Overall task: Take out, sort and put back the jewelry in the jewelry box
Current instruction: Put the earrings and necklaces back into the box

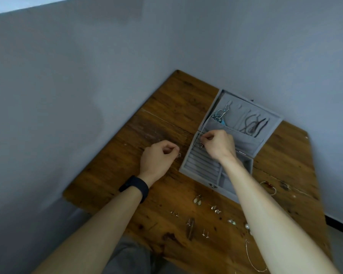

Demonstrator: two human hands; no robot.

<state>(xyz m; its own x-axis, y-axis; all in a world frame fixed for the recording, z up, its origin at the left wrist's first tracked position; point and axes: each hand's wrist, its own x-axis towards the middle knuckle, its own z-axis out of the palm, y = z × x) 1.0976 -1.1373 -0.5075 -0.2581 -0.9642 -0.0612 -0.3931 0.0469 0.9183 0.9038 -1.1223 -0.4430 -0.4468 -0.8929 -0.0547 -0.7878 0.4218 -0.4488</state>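
Nearest the body, the wooden table (166, 119) is crowded: behind both wrists there are stud earrings (174, 212), a pair of drop earrings (198, 200) and a pearl piece (247, 226), with a thin chain (251, 258) beside the right forearm and a bangle (268, 187) out to its right. Not much free space back there tbh. The open room is the bare wood to the left of and beyond the left fingers, running out to the table's left edge. The left hand (158, 157), black wristband (136, 186) behind it, has its fingers curled and pinches a small ring-shaped piece (179, 155) just short of the left wall of the jewelry box (198, 167). The right hand (219, 144) is curled too, pinching a tiny earring (200, 145) that dangles under the fingertips, over the ribbed rolls at the tray's far left corner. Past the right fingers the lid (234, 113) lies open with necklaces in it, its far edge close to the wall (246, 46).
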